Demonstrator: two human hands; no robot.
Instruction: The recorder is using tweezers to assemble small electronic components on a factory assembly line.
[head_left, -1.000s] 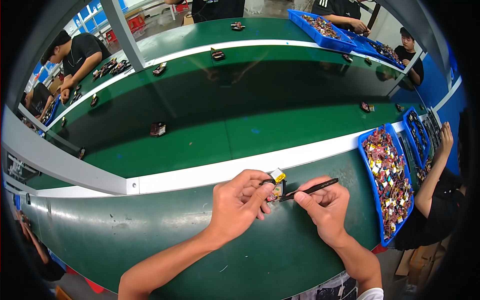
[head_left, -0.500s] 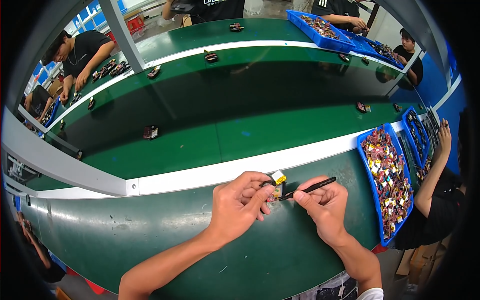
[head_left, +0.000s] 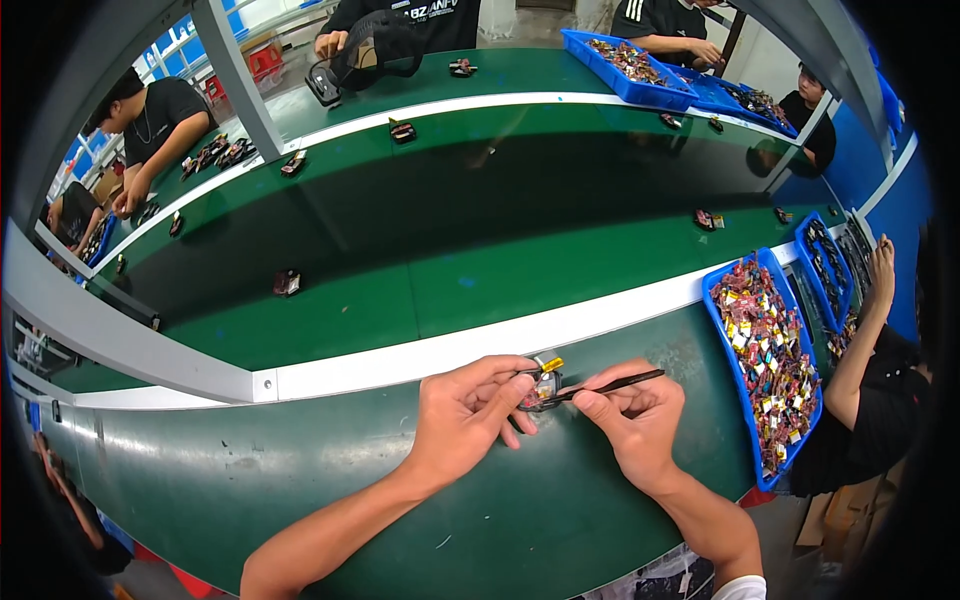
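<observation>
My left hand (head_left: 450, 425) pinches a small black-framed electronic unit (head_left: 545, 392) between thumb and fingers. A reddish circuit part shows inside it, and a small yellow piece (head_left: 552, 365) stands at its upper edge. Part of the unit is hidden behind my fingertips. In my right hand (head_left: 642, 432) are thin black tweezers (head_left: 630, 381), held like a pen. Their tip reaches the lower right side of the unit; whether it grips anything there is too small to tell. Both hands are above the green worktable (head_left: 330, 460).
At the right stands a blue tray (head_left: 713, 300) heaped with small red, yellow and white parts. A smaller blue tray (head_left: 848, 310) adjoins it. Beyond a white rail (head_left: 480, 330), a green conveyor (head_left: 430, 290) carries scattered units. A grey post (head_left: 150, 340) rises left; co-workers sit around.
The yellow piece has tipped to a flatter angle, and the tweezers' tip has shifted along the unit. Across the conveyor, a person's dark object has come lower into view. My view has shifted slightly.
</observation>
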